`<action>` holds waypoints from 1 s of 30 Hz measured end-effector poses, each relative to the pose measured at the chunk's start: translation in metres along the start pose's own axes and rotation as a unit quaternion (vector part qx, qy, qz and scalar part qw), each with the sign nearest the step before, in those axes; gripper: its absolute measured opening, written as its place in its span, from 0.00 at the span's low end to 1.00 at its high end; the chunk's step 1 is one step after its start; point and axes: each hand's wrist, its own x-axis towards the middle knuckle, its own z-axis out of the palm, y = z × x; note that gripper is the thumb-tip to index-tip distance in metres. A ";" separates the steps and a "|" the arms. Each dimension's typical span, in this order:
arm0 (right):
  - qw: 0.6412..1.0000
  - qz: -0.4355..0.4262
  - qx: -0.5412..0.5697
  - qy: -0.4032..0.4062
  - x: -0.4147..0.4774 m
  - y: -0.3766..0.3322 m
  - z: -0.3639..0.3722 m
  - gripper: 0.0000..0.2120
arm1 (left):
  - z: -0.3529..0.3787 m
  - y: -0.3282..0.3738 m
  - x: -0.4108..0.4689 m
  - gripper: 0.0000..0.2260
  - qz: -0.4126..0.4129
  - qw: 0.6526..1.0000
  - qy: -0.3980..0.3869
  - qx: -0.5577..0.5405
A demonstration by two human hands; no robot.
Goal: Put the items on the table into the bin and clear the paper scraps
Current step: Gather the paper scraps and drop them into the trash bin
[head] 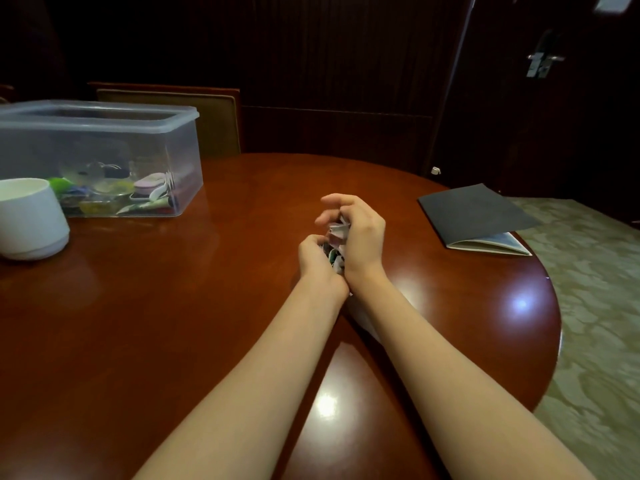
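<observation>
My left hand [317, 259] and my right hand [360, 233] are pressed together at the middle of the round wooden table [173, 306]. Between them sits a bunch of crumpled paper scraps [335, 242], white with bits of colour, which both hands grip with curled fingers. Most of the bunch is hidden by my palms. A clear plastic bin [100, 157] stands at the far left of the table, open at the top. Several small colourful items lie on its bottom.
A white cup [29, 218] stands at the left edge, in front of the bin. A dark booklet [479, 216] lies at the table's right rim. A chair back [194, 116] rises behind the bin. Patterned carpet [595, 306] lies to the right.
</observation>
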 end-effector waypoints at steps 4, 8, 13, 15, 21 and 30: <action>1.000 0.009 0.007 -0.003 0.000 -0.001 0.002 0.20 | -0.002 0.001 0.002 0.09 0.013 1.000 -0.009 -0.014; 1.000 0.008 -0.005 0.017 0.002 0.000 0.002 0.19 | -0.001 0.002 0.001 0.14 0.015 0.998 -0.043 -0.039; 0.998 0.001 -0.043 0.039 0.006 0.002 0.002 0.16 | 0.000 0.003 -0.002 0.15 0.017 0.999 -0.038 -0.002; 0.996 0.009 -0.085 0.020 0.009 0.003 0.003 0.15 | 0.000 0.001 -0.002 0.13 0.009 1.000 -0.004 0.024; 0.987 -0.024 -0.145 0.060 0.018 0.006 0.006 0.13 | 0.003 0.009 -0.003 0.14 -0.014 0.999 0.004 0.045; 0.990 0.060 0.006 0.124 0.032 0.001 -0.009 0.15 | 0.002 0.015 0.005 0.18 0.003 1.000 0.011 -0.001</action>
